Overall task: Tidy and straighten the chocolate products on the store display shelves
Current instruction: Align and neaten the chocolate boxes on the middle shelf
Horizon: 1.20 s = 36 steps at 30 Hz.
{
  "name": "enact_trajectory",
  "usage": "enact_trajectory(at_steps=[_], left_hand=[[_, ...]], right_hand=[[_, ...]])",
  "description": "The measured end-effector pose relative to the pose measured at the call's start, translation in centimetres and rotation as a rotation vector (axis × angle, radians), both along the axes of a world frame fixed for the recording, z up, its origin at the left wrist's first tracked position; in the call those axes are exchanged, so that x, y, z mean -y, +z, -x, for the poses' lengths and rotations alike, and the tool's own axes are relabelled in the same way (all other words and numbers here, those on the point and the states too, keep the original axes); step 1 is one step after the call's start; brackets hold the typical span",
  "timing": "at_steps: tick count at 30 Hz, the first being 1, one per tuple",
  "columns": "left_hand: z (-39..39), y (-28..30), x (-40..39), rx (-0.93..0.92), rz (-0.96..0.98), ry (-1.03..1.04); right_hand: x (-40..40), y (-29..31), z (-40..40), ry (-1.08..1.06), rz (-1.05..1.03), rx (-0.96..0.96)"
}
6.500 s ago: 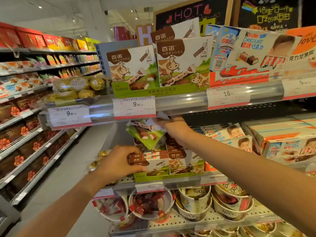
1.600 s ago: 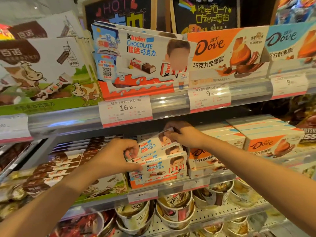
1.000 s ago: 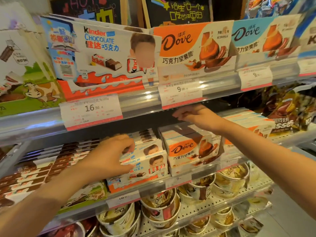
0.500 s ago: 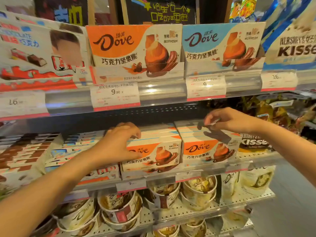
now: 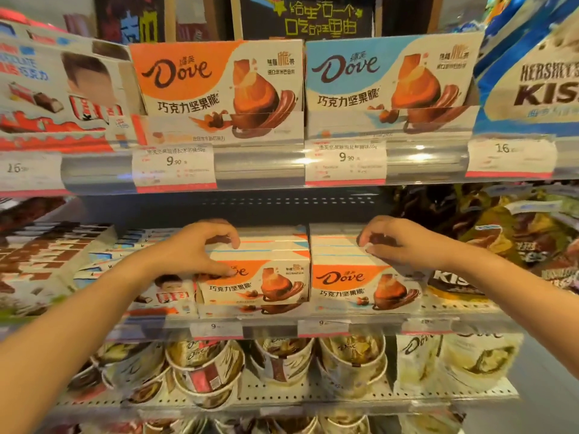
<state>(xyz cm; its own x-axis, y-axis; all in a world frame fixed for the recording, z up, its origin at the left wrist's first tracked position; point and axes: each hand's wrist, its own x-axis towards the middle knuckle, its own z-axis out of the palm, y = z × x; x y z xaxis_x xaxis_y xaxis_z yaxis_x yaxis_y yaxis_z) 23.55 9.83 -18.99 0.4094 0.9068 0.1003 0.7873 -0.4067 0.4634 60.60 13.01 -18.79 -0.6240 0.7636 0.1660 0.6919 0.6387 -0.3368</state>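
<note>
Our left hand [image 5: 200, 249] grips the left orange Dove box stack [image 5: 266, 277] on the middle shelf [image 5: 344, 324]; our right hand [image 5: 404, 242] curls over the neighbouring Dove stack [image 5: 360, 283], touching it.

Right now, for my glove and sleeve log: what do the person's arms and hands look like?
Both forearms are bare as far as the frame shows: no sleeves in view. The left hand and right hand wear no gloves, and no rings, watch or bracelet are visible.
</note>
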Motion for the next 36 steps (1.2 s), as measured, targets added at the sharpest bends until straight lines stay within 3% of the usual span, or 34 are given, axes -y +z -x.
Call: enact_trajectory(at_steps=[13,20,29,33,36], left_hand=[[0.3,-0.3,-0.5,0.038,0.008,0.007],[0.8,-0.6,-0.9,-0.034,-0.029,0.003],[0.9,-0.7,-0.6,-0.057,-0.06,-0.045],[0.5,0.0,-0.9,0.05,-0.008,-0.022],[0.8,0.1,-2.1,-0.029,-0.058,-0.012]], right_hand=[[-0.6,2.3,0.6,0.04,0.031,0.312],[0.3,1.7,1.0,0.086,0.036,0.08],[1.2,0.0,0.9,-0.033,-0.059,0.125],[1.4,-0.2,0.8,-0.047,-0.069,0.104],[1.7,-0.5,0.8,-0.054,-0.079,0.073]])
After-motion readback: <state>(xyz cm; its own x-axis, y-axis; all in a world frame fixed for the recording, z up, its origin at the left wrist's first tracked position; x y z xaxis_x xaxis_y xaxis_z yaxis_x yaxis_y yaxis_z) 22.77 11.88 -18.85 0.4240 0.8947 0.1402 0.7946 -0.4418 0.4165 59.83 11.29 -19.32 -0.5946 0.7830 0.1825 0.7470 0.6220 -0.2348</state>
